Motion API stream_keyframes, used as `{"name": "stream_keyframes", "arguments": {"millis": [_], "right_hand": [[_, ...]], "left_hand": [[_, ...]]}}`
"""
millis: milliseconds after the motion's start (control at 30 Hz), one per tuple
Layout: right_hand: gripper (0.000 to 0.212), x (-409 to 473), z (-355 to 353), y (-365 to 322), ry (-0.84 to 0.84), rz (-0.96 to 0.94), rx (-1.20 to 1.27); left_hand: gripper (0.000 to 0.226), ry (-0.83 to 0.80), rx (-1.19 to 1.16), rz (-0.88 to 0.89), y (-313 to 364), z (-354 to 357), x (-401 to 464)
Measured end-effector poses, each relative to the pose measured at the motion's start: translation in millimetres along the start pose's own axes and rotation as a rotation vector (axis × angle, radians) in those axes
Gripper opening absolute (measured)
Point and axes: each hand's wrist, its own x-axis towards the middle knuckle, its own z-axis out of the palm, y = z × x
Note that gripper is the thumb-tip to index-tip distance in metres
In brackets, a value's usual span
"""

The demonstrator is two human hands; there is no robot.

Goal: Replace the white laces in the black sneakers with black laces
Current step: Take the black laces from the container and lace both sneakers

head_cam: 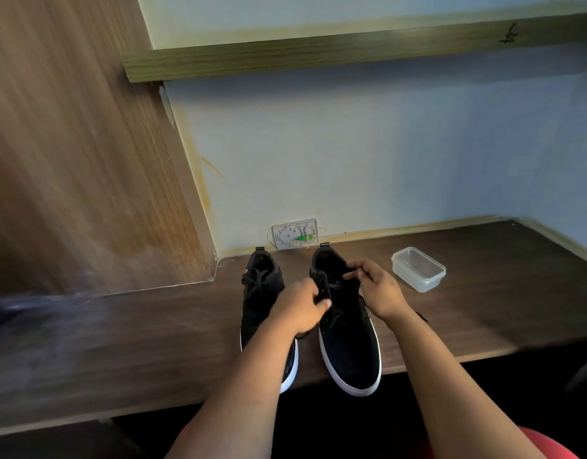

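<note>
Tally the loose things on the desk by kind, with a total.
Black sneakers: 2, the left sneaker and the right sneaker
Clear plastic containers: 1, the container
Total: 3

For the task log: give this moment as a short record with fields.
left shoe: black, black lace tied, on the desk
right shoe: black, black lace partly threaded, toe over the desk edge
left hand: grips the right shoe's left eyelet edge
right hand: pinches the shoe's tongue top
plastic box: clear, no lid, right of the shoes
</note>
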Motion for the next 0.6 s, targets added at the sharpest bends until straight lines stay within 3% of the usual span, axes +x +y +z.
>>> {"name": "stream_keyframes", "arguments": {"millis": [67,167,267,367,433,500,600], "right_hand": [[0.028,1,-5,3,-0.002,0.063,0.114],[0.027,3,-14,5,-0.006,0.121,0.204],[0.027,5,-17,8,-0.005,0.154,0.295],[0.019,4,-22,11,0.014,0.170,0.121],[0.005,2,-28,12,-0.099,0.172,-0.077],[0.017,-1,-30,15,-0.240,0.151,-0.216],[0.009,-4,-25,15,-0.276,0.088,-0.337]], "left_hand": [[0.027,-0.116,0.072,-0.007,1,5,3],[0.029,-0.192,-0.056,-0.010,-7,-5,4],[0.020,-0.133,-0.312,-0.144,-25,-15,4],[0.024,0.022,-0.454,-0.250,-36,-22,6],[0.034,0.032,-0.263,-0.172,-33,-19,3],[0.043,-0.040,-0.055,-0.068,-25,-8,-1],[0.035,-0.154,0.056,0.021,-14,9,1]]}}
